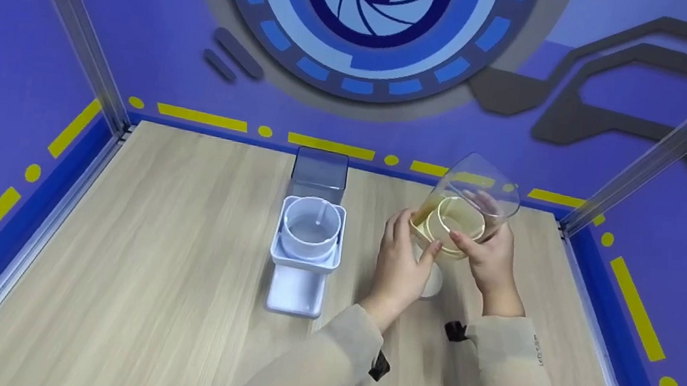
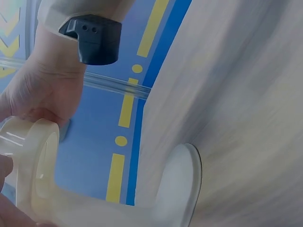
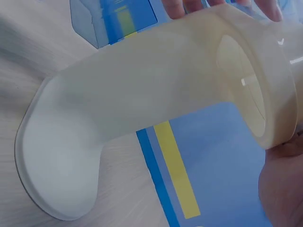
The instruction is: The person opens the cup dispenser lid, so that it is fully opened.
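Both hands hold a cream dispenser (image 1: 433,235) with a round collar, tilted above the right side of the table. My left hand (image 1: 401,266) grips its left side near the collar, thumb on the near face. On the opposite side, my right hand (image 1: 493,264) holds it with the thumb across the near rim. A clear, wide-mouthed container (image 1: 484,171) rises from the collar towards the back wall. In the right wrist view, a thick stem (image 3: 142,85) runs down from the collar to a rounded white base (image 3: 59,161). Whether that base touches the table cannot be told.
Left of the hands stands a pale blue dispenser (image 1: 305,260) with a round cup on top and a shallow tray (image 1: 296,292) in front. Behind it is a smoky transparent box (image 1: 320,170). Blue-purple walls and metal posts (image 1: 70,15) bound the wooden table (image 1: 177,264).
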`<action>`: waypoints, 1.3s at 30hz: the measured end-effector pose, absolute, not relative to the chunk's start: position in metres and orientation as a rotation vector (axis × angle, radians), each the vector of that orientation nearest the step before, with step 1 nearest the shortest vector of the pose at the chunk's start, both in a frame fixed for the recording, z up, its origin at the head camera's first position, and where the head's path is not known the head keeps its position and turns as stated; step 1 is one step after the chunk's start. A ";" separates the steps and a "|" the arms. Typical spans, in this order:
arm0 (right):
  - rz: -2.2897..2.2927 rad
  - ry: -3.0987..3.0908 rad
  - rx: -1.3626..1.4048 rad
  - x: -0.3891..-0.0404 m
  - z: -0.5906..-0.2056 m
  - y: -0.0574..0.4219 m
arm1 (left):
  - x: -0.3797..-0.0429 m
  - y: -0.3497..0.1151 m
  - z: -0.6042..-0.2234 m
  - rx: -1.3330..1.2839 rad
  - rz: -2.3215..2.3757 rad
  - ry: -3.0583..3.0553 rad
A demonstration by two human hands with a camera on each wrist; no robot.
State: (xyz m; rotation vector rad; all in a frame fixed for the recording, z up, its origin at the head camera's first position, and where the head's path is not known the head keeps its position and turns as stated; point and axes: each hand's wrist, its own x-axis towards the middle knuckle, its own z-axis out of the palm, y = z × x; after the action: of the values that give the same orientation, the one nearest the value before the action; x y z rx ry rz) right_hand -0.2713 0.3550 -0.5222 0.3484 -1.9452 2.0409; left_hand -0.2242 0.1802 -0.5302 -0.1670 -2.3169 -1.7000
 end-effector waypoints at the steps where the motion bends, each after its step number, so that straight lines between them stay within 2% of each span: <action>1: 2.046 -1.953 0.362 -0.270 -0.522 0.356 | -0.222 0.180 -0.530 -0.163 -1.679 -2.326; 12: 2.208 -1.926 0.700 -0.266 -0.525 0.373 | -0.193 0.180 -0.531 -0.111 -1.548 -2.294; 23: 2.405 -1.882 0.939 -0.264 -0.526 0.376 | -0.180 0.165 -0.533 -0.114 -1.543 -2.293; 34: 2.474 -1.817 1.150 -0.260 -0.532 0.375 | -0.182 0.146 -0.538 -0.170 -1.860 -2.292; 39: 2.463 -1.764 1.256 -0.255 -0.535 0.371 | -0.191 0.137 -0.537 -0.316 -2.057 -2.375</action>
State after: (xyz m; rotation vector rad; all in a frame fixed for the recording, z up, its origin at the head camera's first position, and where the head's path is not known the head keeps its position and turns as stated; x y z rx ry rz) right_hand -0.2546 0.3710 -0.5349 1.2561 -1.7637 2.4631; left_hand -0.1909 0.1368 -0.5374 -0.3156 -2.3752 -2.0568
